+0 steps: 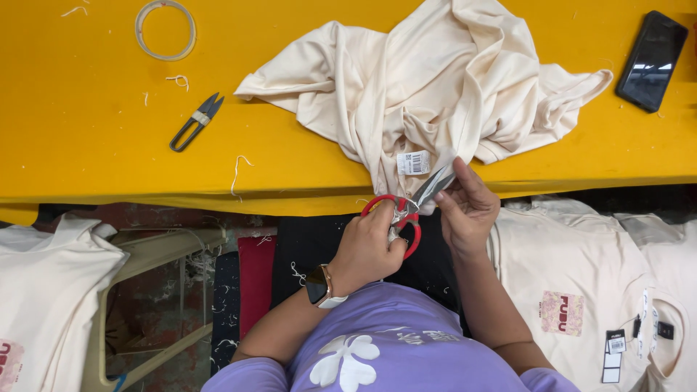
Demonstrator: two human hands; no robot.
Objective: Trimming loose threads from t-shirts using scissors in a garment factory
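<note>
A crumpled cream garment [435, 80] lies on the yellow table [87, 145], one edge hanging over the near side with a white barcode tag [413, 162] on it. My left hand [367, 250], a watch on its wrist, grips the red handles of a pair of scissors [410, 210]. The grey blades point up and right, toward the garment's edge just below the tag. My right hand [468, 207] pinches that hanging edge right beside the blades, fingertips touching the fabric.
Small black thread snips [196, 121] and a ring of tape [165, 29] lie on the table's left part; a dark phone [651, 61] lies far right. Stacked cream shirts [581, 290] sit right of me, another pile [43, 290] and a beige stool [160, 254] left.
</note>
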